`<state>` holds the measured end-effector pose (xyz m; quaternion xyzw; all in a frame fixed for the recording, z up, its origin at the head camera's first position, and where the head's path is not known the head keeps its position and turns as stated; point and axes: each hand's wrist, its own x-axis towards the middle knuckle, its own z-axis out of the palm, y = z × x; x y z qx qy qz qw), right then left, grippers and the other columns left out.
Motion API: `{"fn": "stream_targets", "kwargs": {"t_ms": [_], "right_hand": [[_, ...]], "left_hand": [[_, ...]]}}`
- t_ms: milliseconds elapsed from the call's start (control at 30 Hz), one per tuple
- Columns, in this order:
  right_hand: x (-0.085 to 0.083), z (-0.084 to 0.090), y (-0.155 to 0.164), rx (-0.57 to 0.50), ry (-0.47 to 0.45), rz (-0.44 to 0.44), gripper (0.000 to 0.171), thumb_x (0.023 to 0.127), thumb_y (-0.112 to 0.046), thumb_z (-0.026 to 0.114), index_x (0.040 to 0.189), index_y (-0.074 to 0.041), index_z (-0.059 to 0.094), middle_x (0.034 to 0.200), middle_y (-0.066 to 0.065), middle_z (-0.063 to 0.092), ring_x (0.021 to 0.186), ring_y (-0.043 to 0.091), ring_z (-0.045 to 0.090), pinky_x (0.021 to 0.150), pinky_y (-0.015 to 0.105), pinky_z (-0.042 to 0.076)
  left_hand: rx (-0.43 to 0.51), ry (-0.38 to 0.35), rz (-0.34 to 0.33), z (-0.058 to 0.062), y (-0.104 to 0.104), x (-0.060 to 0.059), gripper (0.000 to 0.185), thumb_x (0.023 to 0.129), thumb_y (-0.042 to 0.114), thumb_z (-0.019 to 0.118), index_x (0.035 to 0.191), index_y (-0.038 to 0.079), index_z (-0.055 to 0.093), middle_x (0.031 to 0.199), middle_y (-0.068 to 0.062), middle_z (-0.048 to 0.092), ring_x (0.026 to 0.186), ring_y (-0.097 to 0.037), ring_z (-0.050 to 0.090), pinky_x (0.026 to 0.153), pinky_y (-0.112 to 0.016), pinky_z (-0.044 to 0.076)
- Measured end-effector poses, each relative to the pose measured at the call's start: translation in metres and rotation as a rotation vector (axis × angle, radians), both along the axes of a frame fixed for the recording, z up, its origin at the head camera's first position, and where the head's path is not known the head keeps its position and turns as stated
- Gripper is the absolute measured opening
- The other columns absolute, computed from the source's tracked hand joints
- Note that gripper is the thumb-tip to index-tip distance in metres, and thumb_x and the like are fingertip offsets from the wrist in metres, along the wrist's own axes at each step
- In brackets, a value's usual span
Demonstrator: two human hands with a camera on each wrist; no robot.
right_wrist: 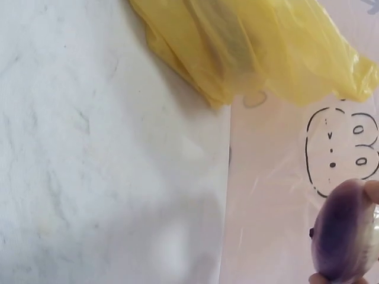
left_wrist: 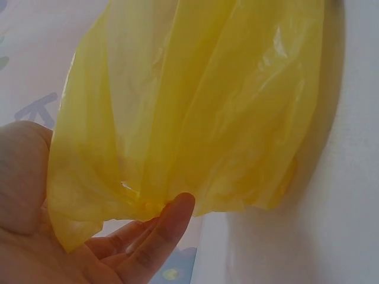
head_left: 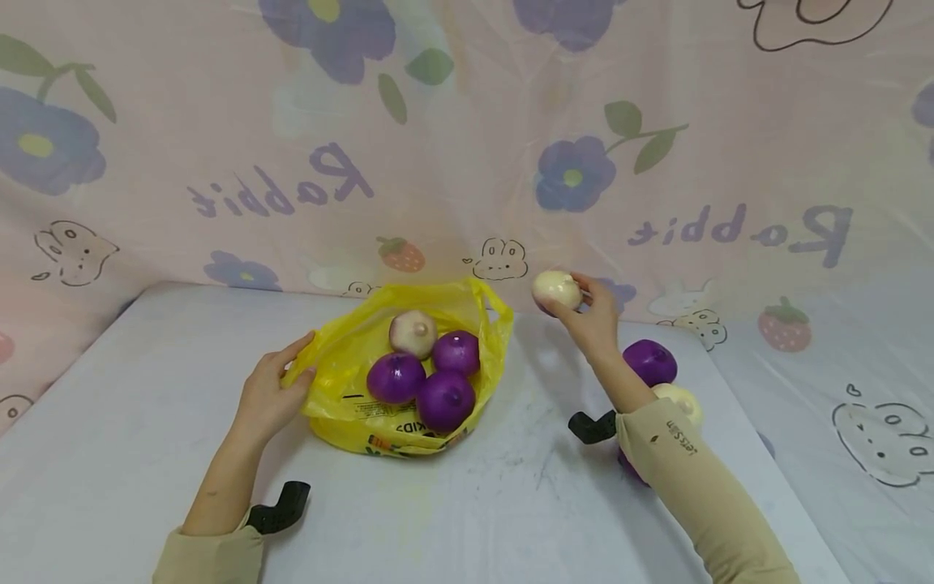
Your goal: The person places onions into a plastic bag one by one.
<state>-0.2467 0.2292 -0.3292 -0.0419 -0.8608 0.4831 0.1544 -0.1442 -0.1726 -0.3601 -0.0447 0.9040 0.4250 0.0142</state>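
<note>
My left hand (head_left: 272,396) holds the left rim of an open yellow plastic bag (head_left: 332,365). In the left wrist view, the thumb and fingers (left_wrist: 163,234) pinch its edge. Inside the bag lie several glossy purple round toy vegetables (head_left: 447,401) and one whitish piece (head_left: 413,333). Raised right of the bag, my right hand (head_left: 594,324) grips a round toy vegetable (head_left: 556,290), pale on the side facing the head camera. Seen from the right wrist, that toy (right_wrist: 340,234) has a purple side with a small dark nub. It is apart from the bag.
On the table's right side lie a purple toy vegetable (head_left: 649,362) and a cream one (head_left: 679,403), with another purple one (head_left: 633,466) partly behind the right sleeve. A printed curtain (head_left: 467,162) hangs behind the white table (head_left: 496,519). Black wrist mounts (head_left: 280,508) stick out from both sleeves.
</note>
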Motion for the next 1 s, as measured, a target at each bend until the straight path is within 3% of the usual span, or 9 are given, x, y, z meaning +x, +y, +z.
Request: {"fn": "stream_targets", "kwargs": {"t_ms": [600, 1000], "right_hand": [[0.015, 0.012, -0.036, -0.082, 0.174, 0.141, 0.063, 0.079, -0.019, 0.079, 0.134, -0.003, 0.052, 0.137, 0.02, 0.043, 0.123, 0.033, 0.051, 0.095, 0.047, 0.05], [0.021, 0.017, -0.055, -0.112, 0.237, 0.208, 0.061, 0.078, -0.015, 0.079, 0.133, -0.003, 0.053, 0.133, 0.017, 0.046, 0.124, 0.032, 0.049, 0.096, 0.047, 0.049]], "left_hand": [[0.02, 0.016, 0.0, -0.001, 0.0, 0.003, 0.055, 0.097, 0.017, 0.046, 0.15, 0.015, 0.032, 0.143, -0.032, 0.033, 0.126, -0.052, 0.035, 0.1, -0.067, 0.033], [0.02, 0.009, 0.001, 0.001, 0.001, 0.002, 0.055, 0.097, 0.017, 0.047, 0.151, 0.015, 0.032, 0.143, -0.031, 0.033, 0.126, -0.052, 0.035, 0.102, -0.066, 0.032]]}}
